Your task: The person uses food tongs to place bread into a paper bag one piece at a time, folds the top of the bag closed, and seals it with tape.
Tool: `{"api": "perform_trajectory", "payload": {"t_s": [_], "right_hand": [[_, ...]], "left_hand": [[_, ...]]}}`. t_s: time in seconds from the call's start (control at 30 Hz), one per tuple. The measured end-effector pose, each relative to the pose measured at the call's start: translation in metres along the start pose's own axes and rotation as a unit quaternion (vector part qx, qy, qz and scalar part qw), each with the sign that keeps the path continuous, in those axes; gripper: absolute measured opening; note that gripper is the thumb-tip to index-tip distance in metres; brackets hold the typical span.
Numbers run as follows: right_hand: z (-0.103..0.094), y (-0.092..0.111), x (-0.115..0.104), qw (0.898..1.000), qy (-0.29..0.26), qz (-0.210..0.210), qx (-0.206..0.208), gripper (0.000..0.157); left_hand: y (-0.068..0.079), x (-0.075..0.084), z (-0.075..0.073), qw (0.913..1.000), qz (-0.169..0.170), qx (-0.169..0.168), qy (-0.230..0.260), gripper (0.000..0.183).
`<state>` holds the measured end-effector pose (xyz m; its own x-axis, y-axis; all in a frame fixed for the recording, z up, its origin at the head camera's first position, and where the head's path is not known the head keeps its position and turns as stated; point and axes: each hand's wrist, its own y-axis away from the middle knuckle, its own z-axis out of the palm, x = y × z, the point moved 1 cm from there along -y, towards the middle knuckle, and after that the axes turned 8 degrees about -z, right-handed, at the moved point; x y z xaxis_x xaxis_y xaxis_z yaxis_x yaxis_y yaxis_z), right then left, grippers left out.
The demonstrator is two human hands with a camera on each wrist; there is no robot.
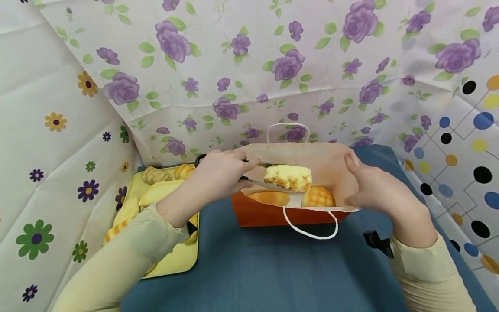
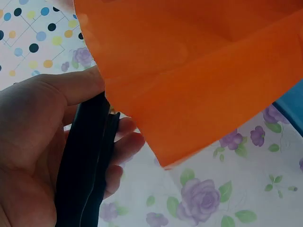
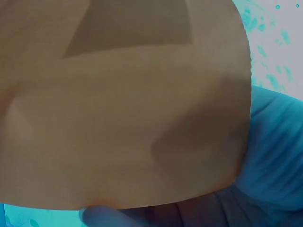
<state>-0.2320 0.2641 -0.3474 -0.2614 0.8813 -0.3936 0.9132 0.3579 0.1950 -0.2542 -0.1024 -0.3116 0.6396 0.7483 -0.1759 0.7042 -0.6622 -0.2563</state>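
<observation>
My left hand [image 1: 222,171] grips black-handled tongs [image 2: 83,161]; their metal end reaches into the mouth of an orange paper bag [image 1: 257,214]. A pale yellow, crumbly-topped piece of bread [image 1: 288,177] sits at the end of the tongs, inside the bag's opening. Below it in the bag lie a smooth golden bun [image 1: 270,198] and a bun with a crosshatched top [image 1: 319,197]. With my right hand [image 1: 378,190] I hold the bag's right side at the rim. In the right wrist view the bag's tan paper [image 3: 128,118] hides part of that hand.
Left of the bag, partly behind my left arm, stands a yellow tray [image 1: 183,258] with several breads [image 1: 156,175]. White cord handles [image 1: 312,236] hang at the bag's front and rise at its back. A blue cloth [image 1: 273,273] covers the table; flowered sheets [image 1: 234,86] surround it.
</observation>
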Motion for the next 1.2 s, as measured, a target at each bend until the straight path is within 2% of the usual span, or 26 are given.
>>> {"api": "perform_trajectory", "payload": {"t_s": [0.2, 0.3, 0.43, 0.67, 1.2], "right_hand": [[0.001, 0.003, -0.003, 1.000, -0.005, -0.008, 0.002, 0.134], [0.001, 0.004, -0.005, 1.000, -0.002, -0.007, 0.005, 0.136], [0.002, 0.005, -0.006, 1.000, 0.003, -0.007, 0.005, 0.134], [0.001, 0.005, -0.006, 1.000, 0.008, -0.011, 0.008, 0.131], [0.001, 0.006, -0.005, 1.000, 0.014, -0.012, 0.011, 0.120]], "left_hand": [[-0.007, 0.004, 0.006, 1.0000, -0.001, -0.009, 0.002, 0.046], [-0.011, 0.005, 0.004, 0.9996, -0.010, -0.026, -0.006, 0.048], [-0.013, 0.005, 0.001, 0.9988, -0.019, -0.044, -0.006, 0.051], [-0.015, 0.005, 0.002, 0.9994, -0.011, -0.031, 0.005, 0.049], [-0.014, 0.003, 0.004, 0.9985, -0.029, -0.044, 0.014, 0.060]]}}
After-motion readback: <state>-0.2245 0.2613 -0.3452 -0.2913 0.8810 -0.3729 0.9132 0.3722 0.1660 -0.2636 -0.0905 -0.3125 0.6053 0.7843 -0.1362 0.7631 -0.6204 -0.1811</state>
